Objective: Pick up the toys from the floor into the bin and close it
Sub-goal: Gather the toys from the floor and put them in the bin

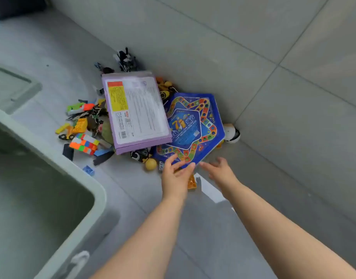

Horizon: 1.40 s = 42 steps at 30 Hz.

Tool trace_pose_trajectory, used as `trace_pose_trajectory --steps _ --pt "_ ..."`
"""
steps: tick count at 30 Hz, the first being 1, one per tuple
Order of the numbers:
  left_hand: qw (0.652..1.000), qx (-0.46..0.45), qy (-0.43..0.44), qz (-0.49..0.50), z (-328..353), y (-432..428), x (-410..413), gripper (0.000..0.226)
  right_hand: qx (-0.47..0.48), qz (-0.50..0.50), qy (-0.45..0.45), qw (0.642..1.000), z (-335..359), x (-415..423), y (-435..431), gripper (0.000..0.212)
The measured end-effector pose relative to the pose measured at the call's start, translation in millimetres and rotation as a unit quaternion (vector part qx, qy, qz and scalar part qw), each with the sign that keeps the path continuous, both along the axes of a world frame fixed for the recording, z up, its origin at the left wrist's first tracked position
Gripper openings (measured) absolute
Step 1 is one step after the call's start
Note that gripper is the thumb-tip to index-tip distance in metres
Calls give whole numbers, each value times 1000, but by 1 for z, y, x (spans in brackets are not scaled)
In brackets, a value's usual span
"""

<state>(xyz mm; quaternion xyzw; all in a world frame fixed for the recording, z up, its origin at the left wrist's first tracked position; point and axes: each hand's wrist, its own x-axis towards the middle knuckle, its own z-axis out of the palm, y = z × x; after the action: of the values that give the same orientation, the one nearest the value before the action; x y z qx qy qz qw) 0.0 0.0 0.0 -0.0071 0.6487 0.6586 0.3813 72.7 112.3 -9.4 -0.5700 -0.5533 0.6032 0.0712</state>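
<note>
Glossy blue 5-sided game box (191, 125) lies flat among toys (83, 144), a purple carton (136, 109) overlapping its left edge. Left hand (176, 175) spreads straight fingers over its near corner; right hand (221, 172) is just beside that corner, fingers loose, both holding nothing. Smooth pale-green bin (99, 191) stands open well left of it

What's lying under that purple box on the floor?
The purple box rests on the toy pile. Its right edge overlaps the blue game board, and a green round toy pokes out at its left. Whatever lies beneath its middle is covered.
</note>
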Motion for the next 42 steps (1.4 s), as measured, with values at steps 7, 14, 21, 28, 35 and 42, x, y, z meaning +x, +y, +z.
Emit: trace_pose_trajectory --steps 7,14,21,28,35,42 --pt "997 -67 2 27 2 -9 -13 53 -53 -121 114 985 -16 -49 13 29" --pt "993 -87 -73 -16 23 5 -4 70 84 -75 131 985 27 -34 29 8" --pt "997 -53 8 -53 71 1 -2 85 227 -133 188 946 132 40 9 4" --pt "984 111 113 79 191 -121 -40 62 -19 1 390 921 234 22 -76 17" --pt "959 91 74 256 197 -325 -76 28 -91 267 269 921 232 -68 -212 20" --pt "933 -22 -91 347 129 -394 -97 22 19 464 -7 886 174 -129 -289 14"
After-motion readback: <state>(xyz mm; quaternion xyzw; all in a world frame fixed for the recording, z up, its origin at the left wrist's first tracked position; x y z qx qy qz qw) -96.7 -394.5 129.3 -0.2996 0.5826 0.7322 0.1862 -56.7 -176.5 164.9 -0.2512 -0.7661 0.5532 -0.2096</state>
